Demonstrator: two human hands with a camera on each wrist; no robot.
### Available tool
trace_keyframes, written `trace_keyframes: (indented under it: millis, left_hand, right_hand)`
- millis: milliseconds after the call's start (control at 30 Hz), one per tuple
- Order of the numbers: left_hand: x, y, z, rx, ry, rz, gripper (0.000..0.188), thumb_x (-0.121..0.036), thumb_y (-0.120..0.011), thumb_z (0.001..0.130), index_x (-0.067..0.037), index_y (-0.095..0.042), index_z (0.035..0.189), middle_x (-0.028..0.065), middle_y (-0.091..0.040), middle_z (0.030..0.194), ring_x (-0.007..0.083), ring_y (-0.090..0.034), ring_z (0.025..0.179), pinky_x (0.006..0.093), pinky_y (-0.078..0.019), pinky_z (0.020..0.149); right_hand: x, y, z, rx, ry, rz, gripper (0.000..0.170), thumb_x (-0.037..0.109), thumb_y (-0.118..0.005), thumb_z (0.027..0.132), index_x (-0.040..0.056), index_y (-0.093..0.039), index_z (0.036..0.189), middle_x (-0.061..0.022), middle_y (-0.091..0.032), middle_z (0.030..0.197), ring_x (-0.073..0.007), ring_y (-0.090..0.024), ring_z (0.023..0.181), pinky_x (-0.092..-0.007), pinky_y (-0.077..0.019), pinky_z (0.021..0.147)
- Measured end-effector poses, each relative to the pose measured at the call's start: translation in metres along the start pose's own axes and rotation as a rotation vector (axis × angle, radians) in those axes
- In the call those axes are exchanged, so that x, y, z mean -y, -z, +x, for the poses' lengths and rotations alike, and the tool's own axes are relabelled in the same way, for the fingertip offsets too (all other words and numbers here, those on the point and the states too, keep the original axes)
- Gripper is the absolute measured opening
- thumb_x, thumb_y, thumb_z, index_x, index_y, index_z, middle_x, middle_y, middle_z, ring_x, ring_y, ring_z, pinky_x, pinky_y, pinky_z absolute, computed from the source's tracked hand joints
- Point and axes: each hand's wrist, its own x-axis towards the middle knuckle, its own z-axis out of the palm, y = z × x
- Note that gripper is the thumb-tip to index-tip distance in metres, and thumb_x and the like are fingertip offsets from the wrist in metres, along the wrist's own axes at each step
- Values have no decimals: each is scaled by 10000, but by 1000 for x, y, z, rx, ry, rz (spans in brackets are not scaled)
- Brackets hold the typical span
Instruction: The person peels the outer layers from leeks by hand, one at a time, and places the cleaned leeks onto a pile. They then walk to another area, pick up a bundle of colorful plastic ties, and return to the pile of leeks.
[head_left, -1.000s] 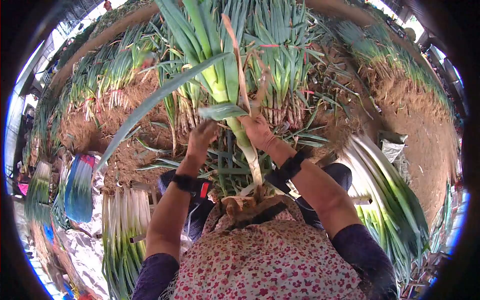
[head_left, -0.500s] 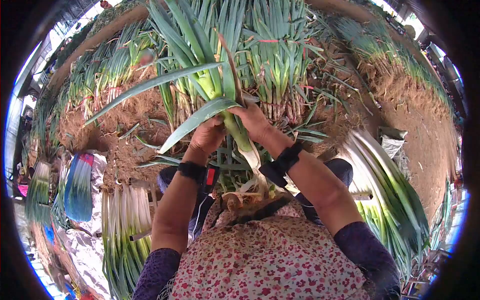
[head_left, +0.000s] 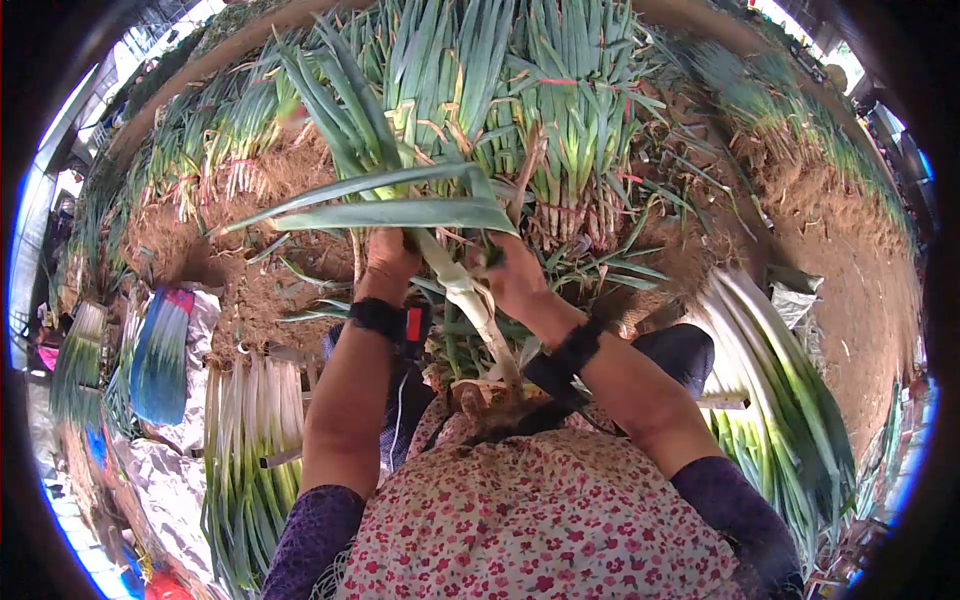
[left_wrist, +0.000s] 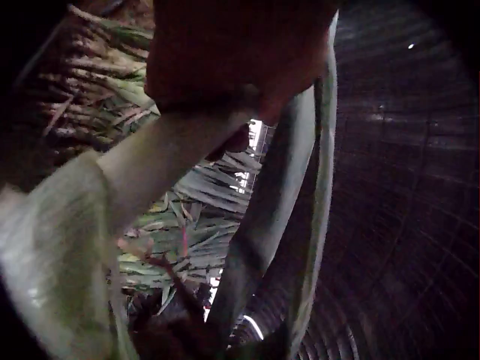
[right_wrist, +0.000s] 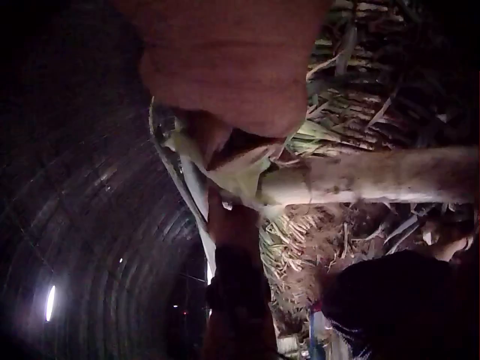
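Observation:
A large leek [head_left: 468, 298] slants across the middle of the head view, roots near the apron. The left hand [head_left: 393, 257] grips its upper stalk; in the left wrist view that hand [left_wrist: 236, 56] is curled over the pale stalk [left_wrist: 161, 157]. At the stalk's right side, the right hand [head_left: 520, 275] holds an outer leaf [head_left: 410, 213], which is folded across the stalk toward the left. In the right wrist view, torn leaf sheath [right_wrist: 244, 176] shows under the curled right hand [right_wrist: 225, 71], beside the stalk [right_wrist: 367, 176]. Its fingertips are mostly hidden.
Tied leek bundles [head_left: 570, 130] stand beyond the hands. Trimmed leeks lie at the lower left [head_left: 245, 450] and right [head_left: 775, 380]. A blue-wrapped bundle [head_left: 160, 360] is farther left. Loose leaves [head_left: 620, 270] litter the soil behind the right hand.
The right hand has moved down and slightly right, drawing the outer leaf across and away from the stalk. The left hand has shifted left, and the leek's top leans farther left.

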Motion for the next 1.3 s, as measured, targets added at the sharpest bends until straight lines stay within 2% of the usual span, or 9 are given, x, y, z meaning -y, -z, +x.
trace_keyframes:
  millis: [33,133,200,333,533,700,800,1000,1300]
  left_hand:
    - [-9,12,9,-14,-15,26,203,-281,-537,884,-109,-536,992,76,-569,855,221,-577,752,368,-506,714]
    - [-30,21,7,-174,7,69,212,-283,-563,874,-95,-523,964,56,-523,728,187,-548,655,342,-490,598]
    - [-38,26,6,-353,-18,148,209,-278,-576,869,-81,-542,929,56,-526,705,178,-538,635,329,-467,561]
    - [-141,197,26,-380,-371,1363,337,-191,-593,763,-36,-499,1047,124,-585,804,245,-563,719,362,-451,623]
    - [-331,298,-32,-920,-514,2266,628,-115,-629,662,-35,-398,1240,195,-583,1045,337,-583,952,405,-455,823]
    - [-311,169,-60,-896,-645,2049,710,-112,-641,671,-46,-329,1305,185,-572,1078,301,-573,998,372,-450,860]
    - [-266,82,-50,-408,-579,310,237,-312,-580,814,-96,-484,834,61,-508,730,210,-498,627,344,-457,614]
    - [-183,-13,-57,106,-371,70,270,-313,-438,882,-57,-472,963,49,-485,765,177,-460,671,317,-406,612]
    - [-109,-84,-56,160,-240,22,509,-509,-371,888,-62,-497,1099,110,-581,951,217,-530,767,380,-437,749]
  right_hand:
    - [-25,-11,-8,-24,76,85,364,15,-551,729,-7,-476,1084,-141,-583,813,-269,-570,771,-362,-453,714]
    - [-29,-3,-13,403,-529,2140,164,19,-491,804,2,-482,967,-133,-549,804,-233,-547,739,-342,-450,675]
    - [-24,2,-39,179,-395,1218,183,240,-463,869,58,-473,874,-44,-425,628,-171,-415,585,-299,-378,569]
    - [-35,97,-123,276,-1014,1980,177,213,-528,850,68,-505,949,2,-464,610,-125,-447,551,-271,-373,521]
    - [-92,251,-214,-61,-1350,1041,303,337,-444,853,71,-584,898,35,-385,477,-63,-336,370,-207,-284,364]
    - [-89,195,-142,272,-931,420,357,373,-593,799,43,-607,935,-27,-555,622,-185,-530,524,-313,-432,494]
    - [-47,153,-70,849,-719,-463,502,439,-646,743,10,-609,1001,-173,-634,838,-320,-622,734,-386,-478,665]
    - [50,56,5,489,-187,289,615,377,-683,711,22,-510,1183,-192,-580,1067,-341,-581,942,-375,-451,856]
    - [89,-4,30,80,421,173,452,135,-684,693,90,-545,1120,-134,-490,1148,-299,-541,1001,-353,-454,851]
